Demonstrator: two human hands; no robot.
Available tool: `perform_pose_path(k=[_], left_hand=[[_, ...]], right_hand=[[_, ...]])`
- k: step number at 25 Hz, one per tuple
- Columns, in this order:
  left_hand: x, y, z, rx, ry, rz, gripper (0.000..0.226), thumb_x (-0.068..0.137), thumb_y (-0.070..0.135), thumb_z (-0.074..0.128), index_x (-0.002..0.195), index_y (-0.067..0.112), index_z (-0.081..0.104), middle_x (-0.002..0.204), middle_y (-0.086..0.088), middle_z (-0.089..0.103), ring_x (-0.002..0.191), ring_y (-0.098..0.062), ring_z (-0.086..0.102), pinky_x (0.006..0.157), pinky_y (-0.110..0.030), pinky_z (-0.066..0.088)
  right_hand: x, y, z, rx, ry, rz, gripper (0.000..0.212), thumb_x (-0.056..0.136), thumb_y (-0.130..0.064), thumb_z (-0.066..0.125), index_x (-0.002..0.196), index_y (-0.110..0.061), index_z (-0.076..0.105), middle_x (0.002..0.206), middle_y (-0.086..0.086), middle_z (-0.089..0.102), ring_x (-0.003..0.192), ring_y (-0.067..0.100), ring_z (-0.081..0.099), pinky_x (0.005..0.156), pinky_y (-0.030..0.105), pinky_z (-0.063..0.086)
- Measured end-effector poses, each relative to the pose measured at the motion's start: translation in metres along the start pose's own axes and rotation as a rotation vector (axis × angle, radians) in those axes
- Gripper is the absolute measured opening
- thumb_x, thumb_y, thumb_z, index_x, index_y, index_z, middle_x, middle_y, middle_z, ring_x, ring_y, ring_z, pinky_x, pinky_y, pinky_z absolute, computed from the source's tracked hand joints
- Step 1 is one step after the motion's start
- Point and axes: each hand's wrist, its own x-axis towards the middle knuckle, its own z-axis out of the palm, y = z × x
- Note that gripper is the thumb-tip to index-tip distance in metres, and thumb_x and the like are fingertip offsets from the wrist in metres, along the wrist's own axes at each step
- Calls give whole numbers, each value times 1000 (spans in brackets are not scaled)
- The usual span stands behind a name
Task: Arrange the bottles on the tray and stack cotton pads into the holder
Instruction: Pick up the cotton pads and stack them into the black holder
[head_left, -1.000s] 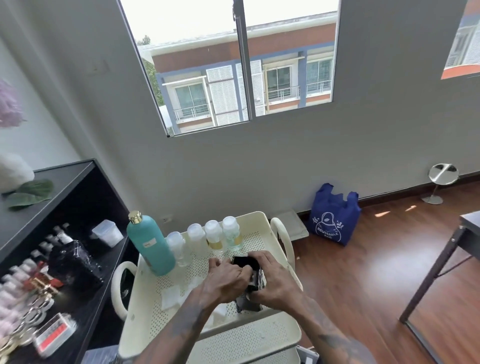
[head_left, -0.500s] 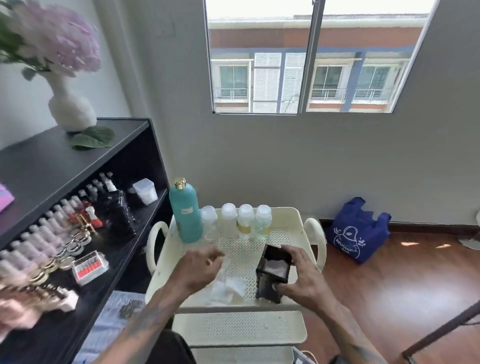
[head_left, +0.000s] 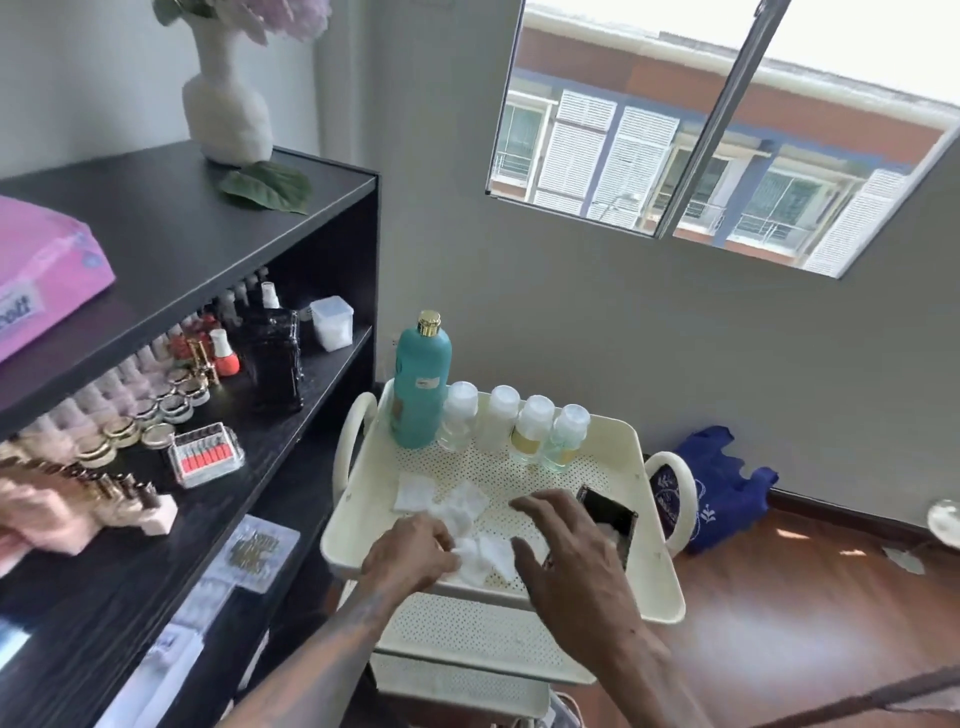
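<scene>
From the head camera, we judge the bottle half of the job done: the tall teal bottle (head_left: 420, 382) and four small clear bottles (head_left: 514, 428) stand in a row along the far wall of the cream tray (head_left: 358, 512). We are in the cotton-pad step. Loose cotton pads (head_left: 457, 512) lie scattered on the perforated tray floor, toward its near left. Our left hand (head_left: 410, 553) rests on the nearest pads with its fingers curled down onto them, pinching the white bunch at its fingertips. Our right hand (head_left: 569, 558) hovers above the tray with fingers spread and relaxed, gripping nothing. The black holder (head_left: 608, 519) sits tilted just beyond that hand, near the tray's right side, its open mouth facing up, with something white inside.

The next move, as we read it, calls for gathering the pads flat into one neat stack, steadying the holder upright with the right hand, and lowering the stack squarely into its mouth.

For room, the tray's raised rim hems the pads in on the near side, and the bottle row stands well apart at the far side, so the middle floor is open. The black shelf (head_left: 218, 244) crowds the left, and the tray handles (head_left: 680, 499) stick out at each end.
</scene>
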Motion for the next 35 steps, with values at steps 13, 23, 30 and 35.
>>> perform_pose_path(k=[13, 23, 30, 35], left_hand=[[-3, -7, 3, -22, 214, 69, 8, 87, 27, 54, 92, 21, 51, 85, 4, 60, 72, -14, 59, 55, -26, 39], [-8, -7, 8, 16, 324, 86, 21, 95, 26, 41, 109, 18, 55, 103, -4, 63, 78, -16, 59, 61, -27, 44], [-2, -13, 14, 69, 327, 96, 25, 95, 30, 44, 110, 19, 59, 104, -1, 67, 80, -17, 62, 68, -32, 54], [-6, -8, 11, 85, 337, 80, 17, 92, 29, 44, 96, 22, 59, 95, 0, 67, 75, -19, 60, 60, -30, 44]], right_hand=[[36, 18, 100, -169, -444, 349, 17, 95, -7, 52, 104, -9, 66, 112, 8, 59, 96, 21, 58, 90, 35, 54], [1, 1, 73, 216, -225, 337, 9, 96, -23, 53, 91, -16, 54, 94, -2, 60, 84, 14, 58, 77, 33, 55], [-47, 10, -24, 533, 77, 330, 11, 85, -14, 70, 79, -20, 64, 86, -10, 70, 63, 13, 63, 53, 30, 55], [-32, 50, -73, 429, 316, 333, 17, 85, -21, 73, 74, -22, 60, 84, -5, 72, 47, 10, 50, 44, 36, 50]])
